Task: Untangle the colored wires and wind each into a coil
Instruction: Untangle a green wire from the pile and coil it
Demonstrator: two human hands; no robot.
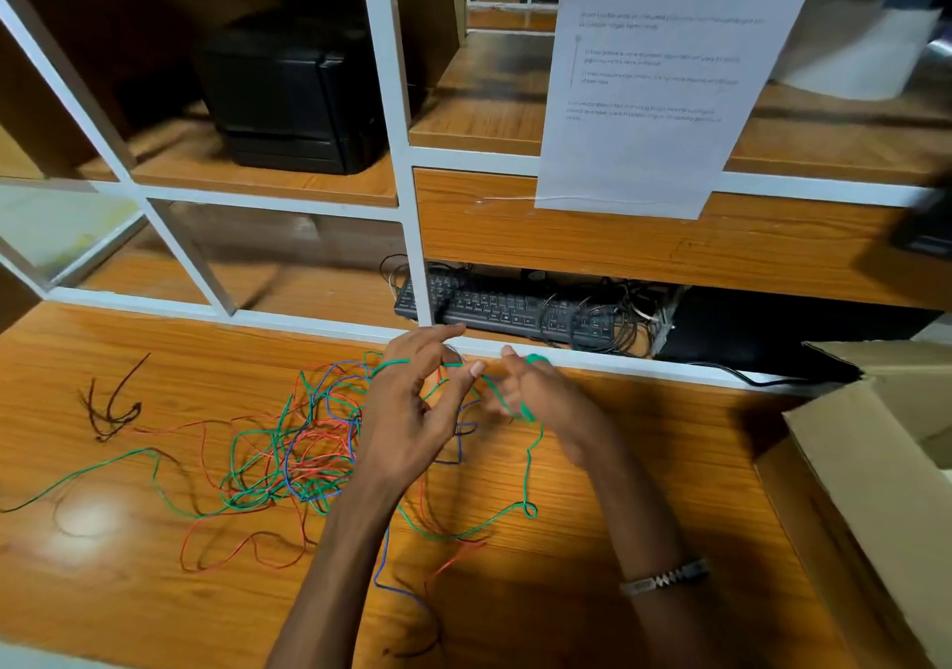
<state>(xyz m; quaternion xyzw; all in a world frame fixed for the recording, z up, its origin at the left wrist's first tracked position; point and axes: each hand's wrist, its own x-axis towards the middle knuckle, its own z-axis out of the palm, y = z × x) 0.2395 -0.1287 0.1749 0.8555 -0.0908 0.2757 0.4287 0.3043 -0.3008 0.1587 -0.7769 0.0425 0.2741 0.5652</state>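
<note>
Wires (304, 441) tangled left of my grip, red, blue, green mixed on the desk (103, 591). Left hand (412, 411), fingers spread, green wire (510, 514) draped over it to feed slack. Right hand (530, 395) pinches green turns, coiling; strand runs left-right between hands, tail trailing below.

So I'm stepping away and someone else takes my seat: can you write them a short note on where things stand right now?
Right hand: holds a few turns of the green wire wound round its fingers; the coil is only begun.
Left hand: fingers loosely spread, the green strand running over them towards the right hand.
Tangle of red, blue and green wire lies on the table, left of the hands, with loose ends trailing out.
A dark wire lies apart at far left, not coiled.
Done: no finished coil in view.
Left: free and wind green, then the others.
</note>
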